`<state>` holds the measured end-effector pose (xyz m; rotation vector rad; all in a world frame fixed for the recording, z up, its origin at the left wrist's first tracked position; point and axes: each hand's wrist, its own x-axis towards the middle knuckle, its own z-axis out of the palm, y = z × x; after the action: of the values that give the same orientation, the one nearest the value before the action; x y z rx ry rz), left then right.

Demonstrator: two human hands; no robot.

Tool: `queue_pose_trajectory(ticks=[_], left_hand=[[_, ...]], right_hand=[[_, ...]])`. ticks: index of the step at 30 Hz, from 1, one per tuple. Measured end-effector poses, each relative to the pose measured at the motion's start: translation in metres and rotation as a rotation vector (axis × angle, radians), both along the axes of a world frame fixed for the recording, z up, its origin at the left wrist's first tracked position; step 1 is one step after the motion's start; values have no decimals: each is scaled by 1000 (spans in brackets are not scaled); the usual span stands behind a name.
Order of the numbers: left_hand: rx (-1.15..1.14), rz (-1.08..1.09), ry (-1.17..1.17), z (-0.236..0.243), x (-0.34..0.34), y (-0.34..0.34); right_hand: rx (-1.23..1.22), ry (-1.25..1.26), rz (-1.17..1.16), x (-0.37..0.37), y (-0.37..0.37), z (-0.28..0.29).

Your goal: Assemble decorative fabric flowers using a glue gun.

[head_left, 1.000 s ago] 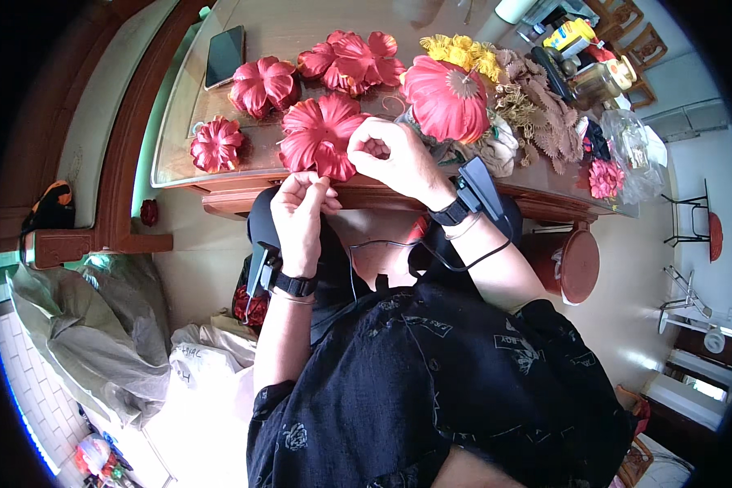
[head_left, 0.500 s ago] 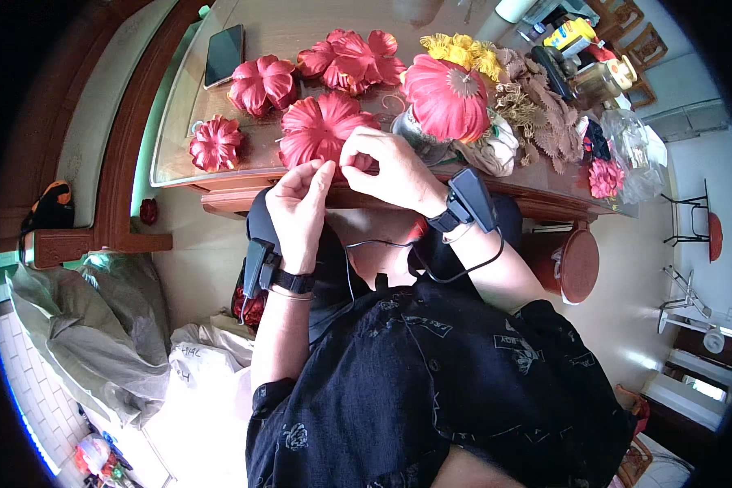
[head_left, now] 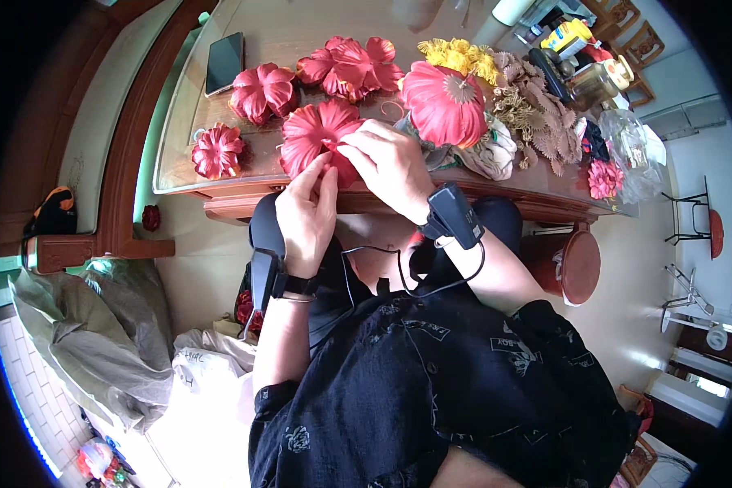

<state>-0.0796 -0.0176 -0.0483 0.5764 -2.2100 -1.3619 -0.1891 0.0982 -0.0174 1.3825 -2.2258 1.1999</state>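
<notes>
Just in front of the table's near edge, my left hand (head_left: 307, 220) is closed in a pinch of thumb and fingers at the lower edge of a large red artificial flower (head_left: 313, 126). My right hand (head_left: 394, 167) is also closed, its fingertips together over the middle of that flower. Whatever the fingertips hold is too small to make out. Beyond lie more red artificial flowers, one at the left (head_left: 262, 92), a cluster (head_left: 351, 63) behind and a small one (head_left: 217, 152) near the corner. A big upturned red flower (head_left: 443, 104) rests right of my right hand.
The glass-topped wooden table (head_left: 301, 20) bears a phone (head_left: 224, 63), yellow fringed flowers (head_left: 459, 57), brown leaf-like pieces (head_left: 549, 122), a jar (head_left: 598, 84) and a clear plastic bag (head_left: 630, 150). A red-brown stool (head_left: 580, 267) stands below at the right, grey sacking (head_left: 98, 333) at the left.
My right hand has reached forward over the large flower's middle. My left hand has shifted slightly right and nearer to me, and the fingertips of the two hands are further apart.
</notes>
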Motion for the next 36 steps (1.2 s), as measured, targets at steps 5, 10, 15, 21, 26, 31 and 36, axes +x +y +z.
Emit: queue_pose_trajectory(ticks=[5, 10, 15, 21, 26, 31, 36], left_hand=[[-374, 28, -58, 9, -1, 1], [-426, -7, -151, 13, -4, 1], [-218, 15, 138, -9, 4, -7], [-301, -101, 227, 30, 24, 15], [-304, -225, 316, 25, 29, 18], [435, -597, 194, 27, 37, 30], [689, -645, 233, 29, 32, 32]], right_hand=[[-155, -162, -1, 8, 0, 31], [-303, -175, 10, 11, 10, 63], [-297, -303, 29, 24, 18, 74], [-290, -449, 0, 31, 23, 54], [-276, -497, 75, 48, 32, 44], [-198, -474, -7, 48, 59, 35], [-165, -658, -34, 49, 81, 27]])
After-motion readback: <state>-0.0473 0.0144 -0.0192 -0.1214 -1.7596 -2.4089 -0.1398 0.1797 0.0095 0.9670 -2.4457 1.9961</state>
